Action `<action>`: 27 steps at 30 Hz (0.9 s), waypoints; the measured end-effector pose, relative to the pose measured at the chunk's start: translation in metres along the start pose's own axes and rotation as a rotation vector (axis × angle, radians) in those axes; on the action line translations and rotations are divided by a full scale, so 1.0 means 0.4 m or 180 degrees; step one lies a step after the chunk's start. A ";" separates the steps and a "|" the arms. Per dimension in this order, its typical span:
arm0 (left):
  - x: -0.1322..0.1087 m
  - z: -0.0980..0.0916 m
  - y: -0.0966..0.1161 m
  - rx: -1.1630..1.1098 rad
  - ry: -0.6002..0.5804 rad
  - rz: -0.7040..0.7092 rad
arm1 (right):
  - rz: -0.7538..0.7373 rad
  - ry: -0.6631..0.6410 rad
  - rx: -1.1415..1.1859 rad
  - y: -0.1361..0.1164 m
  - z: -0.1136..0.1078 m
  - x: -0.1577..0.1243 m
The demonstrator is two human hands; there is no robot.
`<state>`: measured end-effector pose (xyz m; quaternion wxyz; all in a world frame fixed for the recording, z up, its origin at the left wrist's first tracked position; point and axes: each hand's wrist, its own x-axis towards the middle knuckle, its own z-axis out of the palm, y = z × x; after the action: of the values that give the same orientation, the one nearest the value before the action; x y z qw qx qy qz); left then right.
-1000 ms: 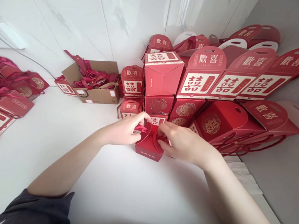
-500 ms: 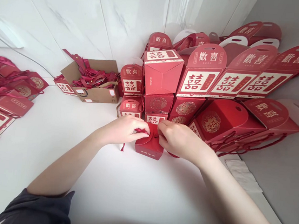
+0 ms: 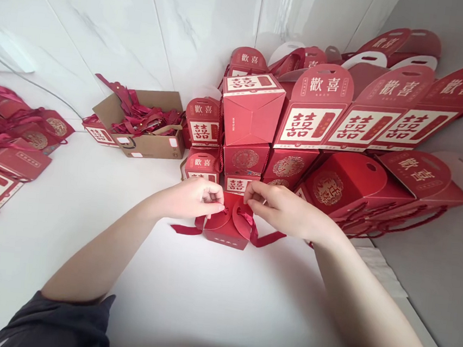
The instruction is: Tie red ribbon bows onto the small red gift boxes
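Observation:
A small red gift box (image 3: pixel 225 239) stands on the white table between my hands, its rounded top flaps bent inward. Dark red ribbon (image 3: pixel 269 239) passes through holes in the flaps, with a tail lying out on each side. My left hand (image 3: pixel 197 198) has thumb and fingers closed at the left flap's hole, where the ribbon shows at the fingertips. Over the right flap, my right hand (image 3: pixel 280 206) is curled with thumb and forefinger close together. What that pinch holds is hidden.
Red gift boxes (image 3: pixel 317 124) with double-happiness prints are stacked behind and to the right. A cardboard box (image 3: pixel 152 148) full of ribbons stands at the back left. Finished-looking red boxes with ribbons (image 3: pixel 23 161) lie at the far left, and white tissue (image 3: pixel 381 270) at the right.
Both hands have drawn slightly apart, uncovering the box's flaps. The ribbon is now visible through the holes, its tails spread wider to both sides.

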<state>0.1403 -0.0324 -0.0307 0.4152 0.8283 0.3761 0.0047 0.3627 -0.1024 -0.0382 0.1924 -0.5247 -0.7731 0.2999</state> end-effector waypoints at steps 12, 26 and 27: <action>0.005 0.010 0.002 -0.0031 0.0106 0.0134 | 0.0147 0.0092 -0.0060 0.001 0.017 0.000; 0.010 -0.012 -0.010 -0.0637 -0.0710 -0.0213 | 0.0273 -0.0187 -0.0035 0.026 0.020 0.022; 0.012 -0.012 -0.013 -0.0705 -0.0764 -0.0224 | 0.0299 -0.0164 -0.0052 0.028 0.020 0.023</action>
<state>0.1388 -0.0241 -0.0324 0.5458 0.7584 0.3498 -0.0673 0.3623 -0.0929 -0.0519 0.1537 -0.5540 -0.7548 0.3157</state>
